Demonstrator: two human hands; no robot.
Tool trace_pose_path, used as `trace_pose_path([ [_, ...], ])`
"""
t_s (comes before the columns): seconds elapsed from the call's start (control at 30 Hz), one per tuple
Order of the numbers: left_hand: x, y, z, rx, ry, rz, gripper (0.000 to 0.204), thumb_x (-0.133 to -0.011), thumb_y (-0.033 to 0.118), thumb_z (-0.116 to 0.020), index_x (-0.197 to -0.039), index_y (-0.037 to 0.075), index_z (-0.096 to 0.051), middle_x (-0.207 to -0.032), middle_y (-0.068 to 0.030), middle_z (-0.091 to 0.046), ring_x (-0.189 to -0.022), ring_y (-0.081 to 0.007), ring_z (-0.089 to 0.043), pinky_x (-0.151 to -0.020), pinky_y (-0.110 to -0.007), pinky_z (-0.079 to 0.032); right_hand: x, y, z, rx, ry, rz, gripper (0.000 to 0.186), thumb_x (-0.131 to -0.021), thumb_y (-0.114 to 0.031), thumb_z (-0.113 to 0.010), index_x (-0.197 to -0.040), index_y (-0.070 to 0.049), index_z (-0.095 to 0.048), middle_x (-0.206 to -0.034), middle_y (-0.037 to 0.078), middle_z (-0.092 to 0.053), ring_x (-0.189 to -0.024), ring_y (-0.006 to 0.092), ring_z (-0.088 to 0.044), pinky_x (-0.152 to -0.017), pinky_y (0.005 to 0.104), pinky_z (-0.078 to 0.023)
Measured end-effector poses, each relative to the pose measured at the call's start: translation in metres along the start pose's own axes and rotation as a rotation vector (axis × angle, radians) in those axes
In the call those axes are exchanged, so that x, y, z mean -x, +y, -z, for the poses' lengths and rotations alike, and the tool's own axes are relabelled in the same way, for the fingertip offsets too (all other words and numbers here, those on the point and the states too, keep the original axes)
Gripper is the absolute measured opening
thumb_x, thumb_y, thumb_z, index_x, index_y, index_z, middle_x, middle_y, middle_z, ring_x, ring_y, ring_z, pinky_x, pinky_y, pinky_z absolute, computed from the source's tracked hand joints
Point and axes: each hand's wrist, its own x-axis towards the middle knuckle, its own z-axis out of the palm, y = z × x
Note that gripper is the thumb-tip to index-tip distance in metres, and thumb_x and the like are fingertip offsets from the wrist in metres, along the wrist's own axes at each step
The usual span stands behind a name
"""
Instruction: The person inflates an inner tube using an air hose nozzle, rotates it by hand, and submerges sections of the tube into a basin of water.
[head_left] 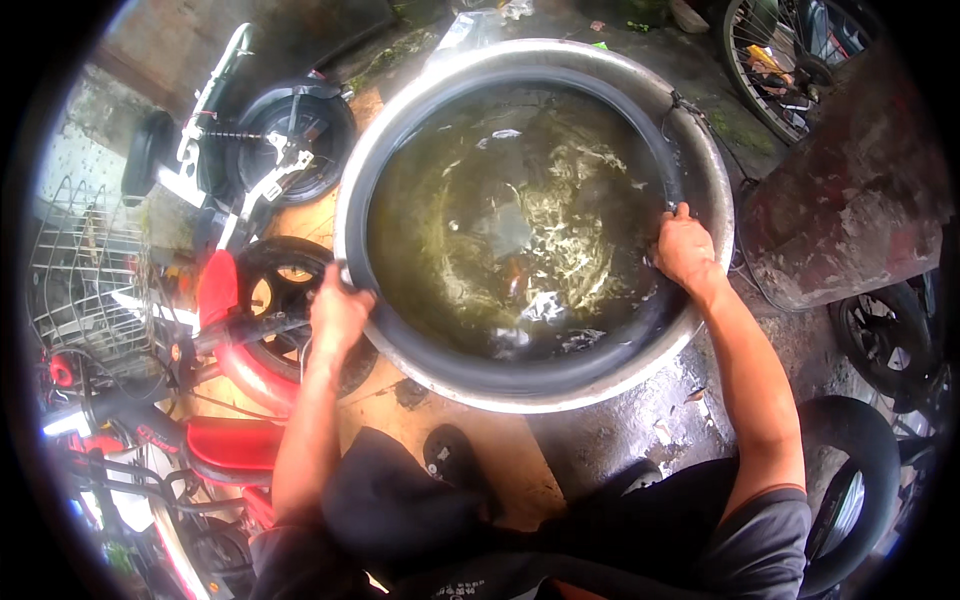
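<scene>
both hands press a black inner tube (520,375) into a water-filled metal basin (700,150) on the wet floor (620,430). left hand (338,312) fingers curl closed over the tube at the rim; right hand (685,250) fingers grip it opposite.

Big metal basin (700,150) full of murky water, with a black rubber inner tube (480,365) curled round the inside wall and half dunked. Left hand (338,312) grips the tube and rim at about 9 o'clock, and the right hand (684,248) presses the tube at about 3 o'clock. A red bike frame (230,370) and a small black wheel (290,140) sit off at 9 to 10 o'clock, with a spoked wheel (770,70) up at 1 o'clock.
</scene>
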Motion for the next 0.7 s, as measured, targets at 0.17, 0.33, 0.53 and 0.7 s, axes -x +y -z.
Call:
trace_pose_path([
  [0.17, -0.022, -0.001, -0.011, 0.279, 0.168, -0.068, 0.063, -0.081, 0.021, -0.072, -0.136, -0.002, -0.051, -0.115, -0.0231, -0.067, -0.103, -0.0318, -0.067, -0.093, -0.039, -0.05, 0.024, -0.027, 0.014, -0.106, -0.16, -0.01, 0.028, -0.081, -0.023, -0.067, -0.091, 0.003, -0.068, -0.091, 0.029, -0.07, -0.086, 0.0387, -0.072, -0.081, 0.044, -0.058],
  [0.33, -0.003, -0.015, -0.02, -0.234, 0.19, -0.199, 0.073, -0.081, 0.021, -0.076, -0.142, -0.005, -0.045, -0.126, -0.0275, -0.061, -0.135, -0.0369, -0.046, -0.109, -0.041, -0.04, 0.022, -0.023, 0.051, -0.196, -0.415, 0.058, 0.027, -0.084, -0.018, -0.066, -0.103, 0.0, -0.073, -0.107, 0.025, -0.07, -0.106, 0.0391, -0.067, -0.091, 0.0442, -0.055],
  [0.53, 0.012, -0.016, -0.006, -0.154, -0.028, 0.078, 0.076, -0.081, 0.028, -0.077, -0.144, 0.0, -0.044, -0.13, -0.0256, -0.061, -0.12, -0.0412, -0.059, -0.104, -0.045, -0.045, 0.021, -0.005, 0.053, -0.111, 0.1, 0.059, 0.069, -0.076, -0.021, -0.081, -0.135, -0.002, -0.052, -0.14, 0.026, -0.046, -0.131, 0.0448, -0.043, -0.106, 0.0487, -0.043],
  [0.7, 0.018, -0.015, -0.024, 0.102, -0.045, -0.011, 0.077, -0.081, 0.026, -0.08, -0.141, -0.005, -0.045, -0.119, -0.0237, -0.068, -0.108, -0.0317, -0.068, -0.095, -0.038, -0.051, 0.018, -0.01, 0.029, -0.191, -0.234, -0.001, 0.052, -0.083, -0.012, -0.068, -0.131, 0.002, -0.053, -0.143, 0.027, -0.044, -0.131, 0.0437, -0.046, -0.11, 0.0455, -0.043],
])
